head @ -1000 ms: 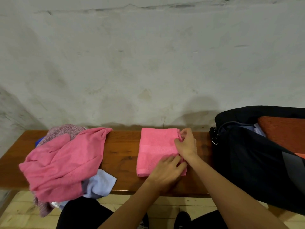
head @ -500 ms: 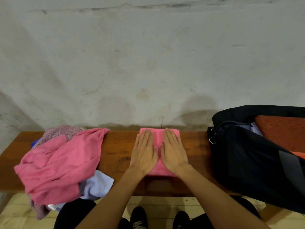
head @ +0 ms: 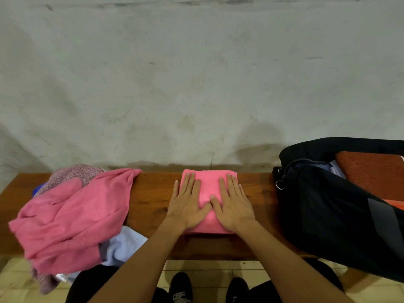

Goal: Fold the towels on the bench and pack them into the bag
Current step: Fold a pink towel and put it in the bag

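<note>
— Pressing flat, is that what the hands are doing?

— Yes. The left hand (head: 187, 204) and the right hand (head: 232, 205) both lie palm-down on the folded pink towel (head: 207, 189), fingers straight and spread a little, thumbs almost meeting in the middle. Neither hand grips anything — they only press.

— Where does the towel sit?

— On the wooden bench (head: 150, 200), about mid-length, its far edge close to the wall (head: 196, 84). It is a compact, thick rectangle, so I judge the folding of this one finished and the step in hand to be smoothing it down.

— And the bag?

— The black bag (head: 328, 215) lies on the bench just to the right of the towel, its mouth open toward the top, with a rust-coloured towel (head: 371, 171) already showing inside.

— So what does the next move call for?

— Probably getting fingers under the packet from both sides, lifting it level so the layers don't slip apart, and carrying it right into the opening. Terry cloth is soft; a one-sided pinch could let the fold sag.

— Is much left?

— A fair amount, I think. The heap of unfolded towels (head: 65, 215) — pink on top, pale blue and mottled mauve beneath — waits at the left end, partly hanging over the front edge.
</note>
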### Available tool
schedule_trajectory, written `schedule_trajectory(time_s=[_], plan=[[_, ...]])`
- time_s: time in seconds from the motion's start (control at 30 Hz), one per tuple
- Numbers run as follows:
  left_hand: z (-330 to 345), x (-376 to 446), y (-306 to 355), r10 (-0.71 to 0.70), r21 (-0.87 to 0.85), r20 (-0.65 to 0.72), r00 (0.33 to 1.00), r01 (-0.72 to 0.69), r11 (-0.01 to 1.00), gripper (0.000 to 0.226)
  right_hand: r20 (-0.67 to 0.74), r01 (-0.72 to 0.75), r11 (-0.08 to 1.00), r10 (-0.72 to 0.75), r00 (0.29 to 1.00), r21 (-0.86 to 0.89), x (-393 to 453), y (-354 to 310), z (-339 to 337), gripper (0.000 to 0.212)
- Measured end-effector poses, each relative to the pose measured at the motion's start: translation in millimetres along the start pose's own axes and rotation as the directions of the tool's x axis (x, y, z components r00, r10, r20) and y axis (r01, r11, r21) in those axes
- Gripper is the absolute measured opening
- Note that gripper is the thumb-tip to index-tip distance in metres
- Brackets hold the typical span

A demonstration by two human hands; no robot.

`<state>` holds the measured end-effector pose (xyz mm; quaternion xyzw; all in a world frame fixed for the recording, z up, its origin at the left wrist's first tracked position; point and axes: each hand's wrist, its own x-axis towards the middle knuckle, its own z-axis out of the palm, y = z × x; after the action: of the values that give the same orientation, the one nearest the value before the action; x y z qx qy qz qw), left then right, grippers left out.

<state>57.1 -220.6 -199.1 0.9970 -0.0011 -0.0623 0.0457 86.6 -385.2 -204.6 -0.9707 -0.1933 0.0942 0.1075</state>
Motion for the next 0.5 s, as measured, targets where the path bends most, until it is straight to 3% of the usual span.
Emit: schedule_trajectory(time_s=[0.2,0.5], plan=[[-2.0,4.0,-3.4,0.012,0.056,-0.024,1.000,-0.010,0.998,0.105,0.019,-0.032,0.999,0.032,0.999,0.028,-0.8,2.9,-3.3,0.076],[5.8,8.1,-5.3,0.001,0.000,-0.051,0.999,-0.001,1.000,0.089,-0.037,-0.090,0.994,0.093,0.995,0.060,2.6,0.0,-0.9,0.079]])
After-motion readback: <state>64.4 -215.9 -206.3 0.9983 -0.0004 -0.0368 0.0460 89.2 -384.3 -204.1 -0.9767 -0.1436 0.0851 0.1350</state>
